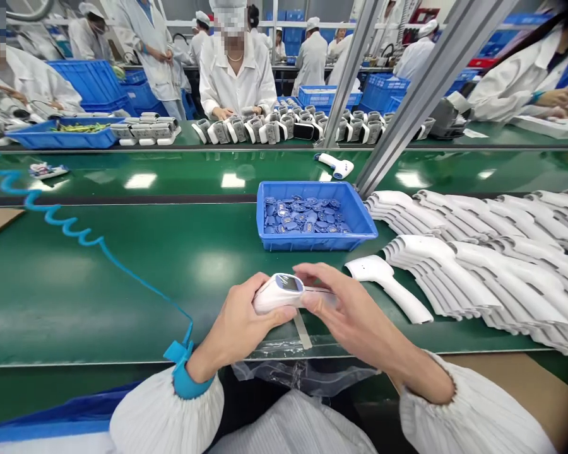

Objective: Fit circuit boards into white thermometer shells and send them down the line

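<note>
My left hand (239, 321) grips a white thermometer shell (278, 294) with a small screen window on top, low at the centre over the green bench. My right hand (348, 309) pinches the same shell from the right, fingertips on its handle end. A blue coiled cord (66, 224) runs to the blue strap on my left wrist. A single white shell half (388, 287) lies on the bench just right of my hands.
A blue tray (360, 217) of small blue-grey parts sits behind my hands. Stacked rows of white shell halves (492, 265) fill the right side. A slanted metal post (426, 88) rises behind the tray. Several white-coated people work across the conveyor (170, 173).
</note>
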`<act>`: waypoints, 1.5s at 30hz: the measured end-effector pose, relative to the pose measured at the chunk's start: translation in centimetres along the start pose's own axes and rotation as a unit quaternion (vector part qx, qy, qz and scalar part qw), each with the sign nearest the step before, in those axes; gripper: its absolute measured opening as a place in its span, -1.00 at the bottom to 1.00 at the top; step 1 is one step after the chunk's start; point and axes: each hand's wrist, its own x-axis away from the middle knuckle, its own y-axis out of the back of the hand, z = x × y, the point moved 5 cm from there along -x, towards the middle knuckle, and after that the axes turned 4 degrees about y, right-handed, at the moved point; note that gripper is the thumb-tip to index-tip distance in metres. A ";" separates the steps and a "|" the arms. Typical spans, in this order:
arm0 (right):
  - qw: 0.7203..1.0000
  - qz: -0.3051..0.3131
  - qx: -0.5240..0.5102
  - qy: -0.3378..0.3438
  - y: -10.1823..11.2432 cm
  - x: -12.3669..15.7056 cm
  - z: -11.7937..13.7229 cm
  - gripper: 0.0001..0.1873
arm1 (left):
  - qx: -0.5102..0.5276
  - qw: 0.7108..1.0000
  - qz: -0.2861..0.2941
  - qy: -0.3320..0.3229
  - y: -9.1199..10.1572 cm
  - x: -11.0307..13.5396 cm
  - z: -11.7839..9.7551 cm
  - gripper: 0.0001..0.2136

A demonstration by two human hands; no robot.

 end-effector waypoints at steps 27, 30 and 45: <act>0.988 -0.106 0.111 0.010 -1.4 -6.2 1.2 -0.38 | -0.182 0.981 -0.037 -0.058 -0.3 -0.5 -0.7 -0.79; 0.989 -0.026 0.142 -0.015 0.9 -10.0 -0.6 -0.48 | -0.241 0.970 -0.042 -0.019 3.8 0.5 -0.4 -0.76; 0.941 0.092 0.326 -0.013 0.0 -18.4 -3.3 -0.76 | -0.473 0.867 -0.106 -0.112 6.1 -1.0 -2.7 -0.87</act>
